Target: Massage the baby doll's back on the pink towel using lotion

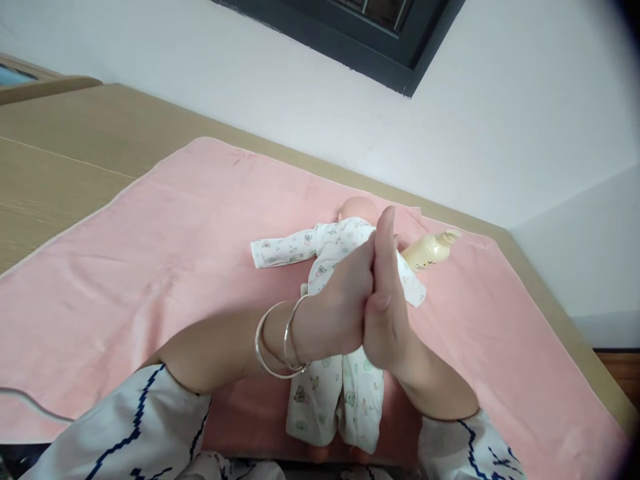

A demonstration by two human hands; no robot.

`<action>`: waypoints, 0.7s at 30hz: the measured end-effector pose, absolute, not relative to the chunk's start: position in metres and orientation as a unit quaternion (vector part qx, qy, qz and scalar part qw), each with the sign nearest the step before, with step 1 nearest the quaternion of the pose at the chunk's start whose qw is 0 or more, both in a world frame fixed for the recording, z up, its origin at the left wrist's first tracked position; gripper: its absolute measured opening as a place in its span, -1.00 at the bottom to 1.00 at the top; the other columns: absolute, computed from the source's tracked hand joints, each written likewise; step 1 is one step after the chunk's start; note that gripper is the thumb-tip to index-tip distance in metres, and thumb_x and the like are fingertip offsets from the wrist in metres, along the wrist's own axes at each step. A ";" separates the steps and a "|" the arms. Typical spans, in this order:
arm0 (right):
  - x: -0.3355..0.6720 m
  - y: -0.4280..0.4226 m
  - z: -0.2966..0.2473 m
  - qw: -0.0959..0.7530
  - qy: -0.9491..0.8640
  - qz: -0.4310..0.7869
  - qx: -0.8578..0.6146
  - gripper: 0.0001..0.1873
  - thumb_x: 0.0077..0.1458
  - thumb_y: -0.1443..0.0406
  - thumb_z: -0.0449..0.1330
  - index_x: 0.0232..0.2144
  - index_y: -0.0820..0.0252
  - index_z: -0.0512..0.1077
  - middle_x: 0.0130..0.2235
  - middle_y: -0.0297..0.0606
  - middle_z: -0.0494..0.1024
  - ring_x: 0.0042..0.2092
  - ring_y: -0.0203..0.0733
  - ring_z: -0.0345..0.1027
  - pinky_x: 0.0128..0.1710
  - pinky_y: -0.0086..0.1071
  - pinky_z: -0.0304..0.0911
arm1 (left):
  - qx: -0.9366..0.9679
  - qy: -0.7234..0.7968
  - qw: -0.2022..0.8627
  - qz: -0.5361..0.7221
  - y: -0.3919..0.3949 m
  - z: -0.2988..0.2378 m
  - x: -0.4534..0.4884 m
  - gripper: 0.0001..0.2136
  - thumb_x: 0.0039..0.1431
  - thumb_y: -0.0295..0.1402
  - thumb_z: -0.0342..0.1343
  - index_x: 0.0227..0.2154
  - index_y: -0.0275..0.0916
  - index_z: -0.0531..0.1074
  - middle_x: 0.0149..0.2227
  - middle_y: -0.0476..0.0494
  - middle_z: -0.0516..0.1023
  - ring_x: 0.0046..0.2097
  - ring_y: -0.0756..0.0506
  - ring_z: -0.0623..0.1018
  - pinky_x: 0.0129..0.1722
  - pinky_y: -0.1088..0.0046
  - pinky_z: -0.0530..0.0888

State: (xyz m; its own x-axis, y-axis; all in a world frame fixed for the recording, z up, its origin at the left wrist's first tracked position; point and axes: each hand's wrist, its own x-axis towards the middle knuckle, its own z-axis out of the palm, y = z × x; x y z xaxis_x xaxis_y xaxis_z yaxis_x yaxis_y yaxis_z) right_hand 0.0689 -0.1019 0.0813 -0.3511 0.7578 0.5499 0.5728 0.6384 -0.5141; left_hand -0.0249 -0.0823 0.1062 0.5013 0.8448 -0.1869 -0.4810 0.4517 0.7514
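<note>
My left hand [336, 303], with two silver bangles on its wrist, and my right hand [385, 293] are pressed palm to palm, fingers stretched out flat and nothing visible between them. They hover over the chest of a baby doll [330, 393] in a white patterned sleepsuit. The doll lies on its back on a pink towel [150, 267], with its head [356, 207] toward the wall. A cream pump bottle [431, 251] lies on the towel just right of the doll's shoulder.
The towel covers a light wooden tabletop [60, 173] set against a white wall [300, 87]. A dark window frame [360, 40] sits above. A grey cable [30, 403] runs along the near left edge.
</note>
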 end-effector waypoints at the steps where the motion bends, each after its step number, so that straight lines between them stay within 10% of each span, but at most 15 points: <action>1: 0.067 -0.108 0.082 0.383 -0.830 0.122 -0.387 -0.26 0.41 -0.06 -0.35 0.44 -0.08 -0.59 0.50 -0.56 -0.59 0.50 0.07 -0.70 0.50 0.20 -0.48 | 0.317 0.285 0.805 0.413 -0.079 0.108 -0.028 -0.76 0.33 -0.15 -0.06 -0.31 -0.18 0.38 -0.33 -0.14 0.47 0.00 -0.25 0.59 0.03 0.13 0.60; 8: 0.079 -0.126 0.100 0.344 -0.839 0.151 -0.393 -0.25 0.40 -0.07 -0.32 0.45 -0.08 -0.54 0.50 -0.53 -0.59 0.50 0.10 -0.69 0.50 0.23 -0.43 | 0.473 0.255 0.679 0.499 -0.095 0.101 -0.025 -0.48 0.35 0.11 -0.12 0.25 0.01 0.25 0.23 -0.06 0.40 0.46 -0.31 0.12 0.42 0.10 0.25; 21: 0.071 -0.120 0.091 0.425 -0.768 0.098 -0.470 -0.30 0.36 -0.08 -0.49 0.45 -0.18 -0.49 0.52 -0.58 -0.46 0.50 0.08 -0.61 0.48 0.26 -0.33 | 0.515 0.217 0.690 0.460 -0.110 0.101 -0.019 -0.52 0.48 -0.01 -0.32 0.31 0.03 0.21 0.32 0.01 0.33 0.49 -0.24 0.01 0.48 0.09 0.11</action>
State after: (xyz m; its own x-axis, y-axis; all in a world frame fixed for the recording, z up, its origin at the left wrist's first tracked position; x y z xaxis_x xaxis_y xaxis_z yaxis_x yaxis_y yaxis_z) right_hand 0.0712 -0.1202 0.0913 -0.1984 0.8045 0.5598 0.6375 0.5398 -0.5498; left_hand -0.0195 -0.1099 0.1011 0.4824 0.8586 0.1736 -0.4105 0.0465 0.9107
